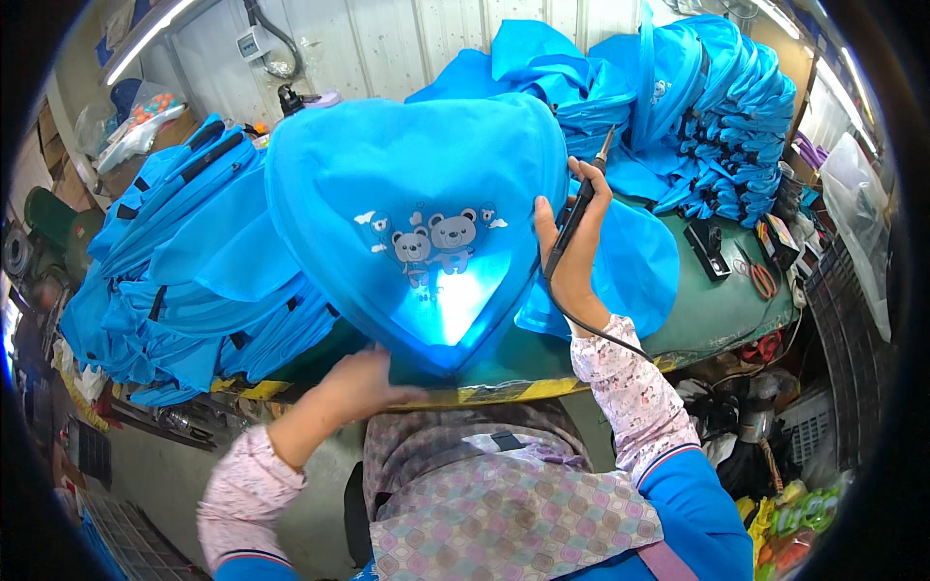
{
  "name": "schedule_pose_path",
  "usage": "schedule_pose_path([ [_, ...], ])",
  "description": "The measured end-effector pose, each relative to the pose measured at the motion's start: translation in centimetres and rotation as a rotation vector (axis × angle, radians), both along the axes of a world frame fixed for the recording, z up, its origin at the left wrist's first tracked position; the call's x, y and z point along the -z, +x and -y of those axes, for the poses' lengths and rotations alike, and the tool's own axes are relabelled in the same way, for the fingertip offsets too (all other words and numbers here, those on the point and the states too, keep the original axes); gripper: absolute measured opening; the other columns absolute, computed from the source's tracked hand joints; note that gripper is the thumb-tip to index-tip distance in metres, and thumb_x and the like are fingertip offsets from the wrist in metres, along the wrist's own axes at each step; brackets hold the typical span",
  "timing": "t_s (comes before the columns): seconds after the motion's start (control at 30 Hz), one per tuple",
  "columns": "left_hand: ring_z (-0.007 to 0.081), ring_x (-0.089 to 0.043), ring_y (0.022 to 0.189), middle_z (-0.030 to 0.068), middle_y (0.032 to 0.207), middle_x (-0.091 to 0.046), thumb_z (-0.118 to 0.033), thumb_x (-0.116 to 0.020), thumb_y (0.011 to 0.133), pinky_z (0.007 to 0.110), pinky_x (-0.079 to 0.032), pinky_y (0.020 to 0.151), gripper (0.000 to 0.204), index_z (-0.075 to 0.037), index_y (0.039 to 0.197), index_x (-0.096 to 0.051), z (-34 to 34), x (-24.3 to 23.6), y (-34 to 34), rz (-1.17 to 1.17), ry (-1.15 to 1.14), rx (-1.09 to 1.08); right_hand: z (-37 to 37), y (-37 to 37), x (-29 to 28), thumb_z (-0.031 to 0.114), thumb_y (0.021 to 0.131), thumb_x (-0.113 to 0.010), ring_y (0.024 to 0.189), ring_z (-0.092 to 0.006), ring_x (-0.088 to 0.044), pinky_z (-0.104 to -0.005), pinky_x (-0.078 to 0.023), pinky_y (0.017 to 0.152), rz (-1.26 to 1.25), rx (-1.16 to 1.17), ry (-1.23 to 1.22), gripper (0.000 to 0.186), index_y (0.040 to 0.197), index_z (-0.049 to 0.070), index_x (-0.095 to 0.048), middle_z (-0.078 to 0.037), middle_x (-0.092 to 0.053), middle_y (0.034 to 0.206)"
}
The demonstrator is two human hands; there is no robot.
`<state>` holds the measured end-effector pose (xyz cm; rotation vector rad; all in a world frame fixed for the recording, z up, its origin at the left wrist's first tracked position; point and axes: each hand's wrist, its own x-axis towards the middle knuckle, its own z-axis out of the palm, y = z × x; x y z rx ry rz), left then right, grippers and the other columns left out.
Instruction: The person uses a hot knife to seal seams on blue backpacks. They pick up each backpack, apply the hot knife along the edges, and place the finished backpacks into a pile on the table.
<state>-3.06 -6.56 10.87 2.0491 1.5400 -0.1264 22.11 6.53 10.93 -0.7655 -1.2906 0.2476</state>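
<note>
A bright blue heart-shaped fabric piece point(339, 174), printed with two grey bears, stands tilted in front of me with its point downward near the table's front edge. Light glows on its lower part. My right hand point(581, 266) is closed round the black handle of a soldering iron point(578, 213), whose metal tip points up and away. Its thumb side lies against the heart's right edge. A black cord runs from the iron down along my right forearm. My left hand point(354, 387) is just below left of the heart's point, thumb stretched out and holding nothing visible.
Piles of blue fabric pieces lie at left point(194, 290) and back right point(727, 116). On the green table point(697, 320), red-handled scissors point(760, 279), a black box point(707, 250) and a small carton point(777, 237) sit at right. Yellow-black tape point(523, 390) marks the front edge.
</note>
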Motion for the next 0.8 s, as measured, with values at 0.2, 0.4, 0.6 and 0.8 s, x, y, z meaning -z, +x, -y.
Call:
schedule_pose_path([
  [0.2, 0.0255, -0.064, 0.103, 0.0094, 0.122, -0.062, -0.006, -0.067, 0.09, 0.038, -0.052, 0.089, 0.05, 0.001, 0.136, -0.049, -5.3, 10.0, 1.3, 1.786, -0.023, -0.579, -1.7, -2.6, 1.7, 0.027, 0.088, -0.078, 0.129, -0.0355, -0.046, -0.0474, -0.033, 0.112, 0.129, 0.07, 0.184, 0.071, 0.14, 0.004, -0.036, -0.024, -0.043, 0.148],
  [0.4, 0.0142, -0.061, 0.096, 0.0052, 0.109, -0.066, -0.018, -0.077, 0.087, 0.032, -0.051, 0.085, 0.042, 0.001, 0.121, -0.062, -5.8, 8.0, 3.8, 1.415, 0.03, -0.412, -0.4, -2.0, 0.7, 0.018, 0.084, -0.081, 0.123, -0.0347, -0.046, -0.0475, -0.03, 0.108, 0.349, 0.333, 0.397, 0.067, 0.137, 0.007, -0.041, -0.019, -0.057, 0.136],
  [0.6, 0.0117, -0.065, 0.085, 0.0034, 0.097, -0.072, -0.01, -0.079, 0.087, 0.029, -0.052, 0.08, 0.021, -0.001, 0.104, -0.073, -7.1, 7.3, 3.4, 1.512, 0.04, -0.6, 8.0, -0.1, 0.9, 0.01, 0.085, -0.071, 0.065, -0.0244, -0.052, -0.0383, -0.041, 0.065, 0.365, -0.066, 0.274, 0.029, 0.113, 0.004, -0.067, -0.01, -0.062, 0.082],
  [0.8, 0.0158, -0.069, 0.085, 0.0062, 0.098, -0.073, -0.005, -0.078, 0.085, 0.032, -0.056, 0.078, 0.021, -0.002, 0.105, -0.07, -7.0, 7.4, 4.9, 1.54, 0.1, -0.622, 9.6, -0.9, 4.4, 0.013, 0.07, -0.075, 0.055, -0.0147, -0.043, -0.0334, -0.036, 0.063, 0.727, -0.015, 0.469, 0.033, 0.102, 0.003, -0.069, 0.005, -0.049, 0.063],
])
